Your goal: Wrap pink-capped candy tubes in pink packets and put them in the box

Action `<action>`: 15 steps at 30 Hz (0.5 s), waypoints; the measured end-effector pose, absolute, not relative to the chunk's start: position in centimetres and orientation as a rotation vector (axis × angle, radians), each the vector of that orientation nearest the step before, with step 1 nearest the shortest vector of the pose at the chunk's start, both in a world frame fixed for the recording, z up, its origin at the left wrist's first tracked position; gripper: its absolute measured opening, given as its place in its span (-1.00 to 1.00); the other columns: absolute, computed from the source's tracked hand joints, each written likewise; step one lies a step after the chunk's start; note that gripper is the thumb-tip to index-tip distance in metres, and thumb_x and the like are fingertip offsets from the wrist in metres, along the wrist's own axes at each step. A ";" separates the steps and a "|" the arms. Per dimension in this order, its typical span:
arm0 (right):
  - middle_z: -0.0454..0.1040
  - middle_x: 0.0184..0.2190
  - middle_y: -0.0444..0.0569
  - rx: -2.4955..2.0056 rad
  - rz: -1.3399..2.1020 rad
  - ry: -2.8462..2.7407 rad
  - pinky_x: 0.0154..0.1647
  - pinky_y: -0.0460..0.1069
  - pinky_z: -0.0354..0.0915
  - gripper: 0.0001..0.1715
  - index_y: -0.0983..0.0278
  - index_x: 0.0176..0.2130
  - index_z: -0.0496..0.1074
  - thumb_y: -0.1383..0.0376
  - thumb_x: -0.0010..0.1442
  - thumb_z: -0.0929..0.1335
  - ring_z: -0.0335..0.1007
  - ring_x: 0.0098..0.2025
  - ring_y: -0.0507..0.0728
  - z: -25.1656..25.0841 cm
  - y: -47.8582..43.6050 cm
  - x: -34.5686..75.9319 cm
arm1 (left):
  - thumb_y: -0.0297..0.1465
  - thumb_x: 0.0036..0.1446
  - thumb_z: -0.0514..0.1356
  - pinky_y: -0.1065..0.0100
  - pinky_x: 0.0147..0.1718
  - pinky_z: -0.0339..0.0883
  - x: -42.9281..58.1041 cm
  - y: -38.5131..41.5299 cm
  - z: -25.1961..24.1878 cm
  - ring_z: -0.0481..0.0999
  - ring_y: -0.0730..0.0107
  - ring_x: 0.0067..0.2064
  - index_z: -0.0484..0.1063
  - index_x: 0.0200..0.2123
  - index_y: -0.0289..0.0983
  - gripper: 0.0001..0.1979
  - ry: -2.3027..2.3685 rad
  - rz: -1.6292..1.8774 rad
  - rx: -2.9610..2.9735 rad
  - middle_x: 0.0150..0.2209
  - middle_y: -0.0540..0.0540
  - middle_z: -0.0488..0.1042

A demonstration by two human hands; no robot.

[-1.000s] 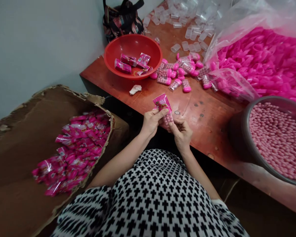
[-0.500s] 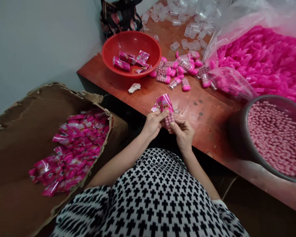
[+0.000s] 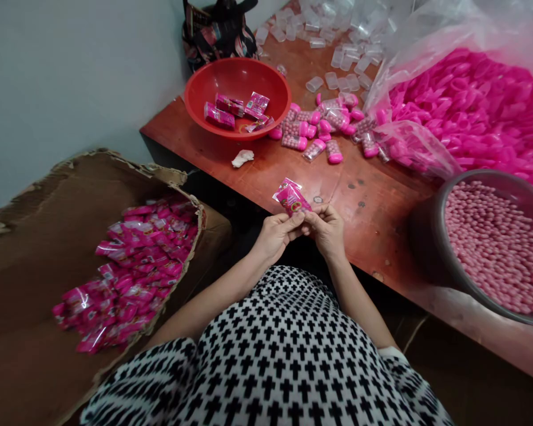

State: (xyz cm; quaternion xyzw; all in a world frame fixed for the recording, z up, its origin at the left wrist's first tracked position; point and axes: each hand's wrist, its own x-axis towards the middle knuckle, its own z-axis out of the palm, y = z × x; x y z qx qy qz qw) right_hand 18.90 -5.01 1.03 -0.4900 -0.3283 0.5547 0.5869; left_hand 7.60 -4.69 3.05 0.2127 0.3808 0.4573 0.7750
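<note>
At the table's front edge, my left hand [image 3: 272,236] and my right hand [image 3: 329,233] meet, closed around the lower end of a small candy bottle. A shiny pink printed sleeve [image 3: 294,200] covers it, and the fingers hide its bottom. Both thumbs press on the sleeve's near end. Just behind it, a second printed sleeve [image 3: 286,185] with a pale edge shows in part; whether it lies on the table or is held, I cannot tell. Farther back lie several clear bottles of pink candy balls [image 3: 295,128] with bright pink caps.
A red bowl [image 3: 195,112] with several sleeves stands on the wooden table [image 3: 368,231]. At right are a dark bucket [image 3: 433,236] of candy balls and a plastic bag [image 3: 430,148] of pink caps. Clear empty containers [image 3: 337,56] lie behind. A cardboard box [image 3: 35,248] at left holds wrapped bottles.
The sleeve has come down over the candy bottle, whose pink balls were showing below it. My right hand has moved slightly up and left, closer to my left hand.
</note>
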 end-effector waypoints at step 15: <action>0.44 -0.60 -0.23 -1.253 1.272 -0.948 -0.62 -0.17 0.28 -0.71 0.25 -0.42 0.35 0.10 0.05 0.43 0.36 -0.63 -0.06 0.6 -3.9 19.9 | -0.19 0.03 0.28 -0.01 0.26 -0.04 3.1 1.1 -2.0 0.31 0.09 0.20 0.52 -0.08 -0.19 -0.63 1.556 1.051 1.852 0.08 -0.13 0.46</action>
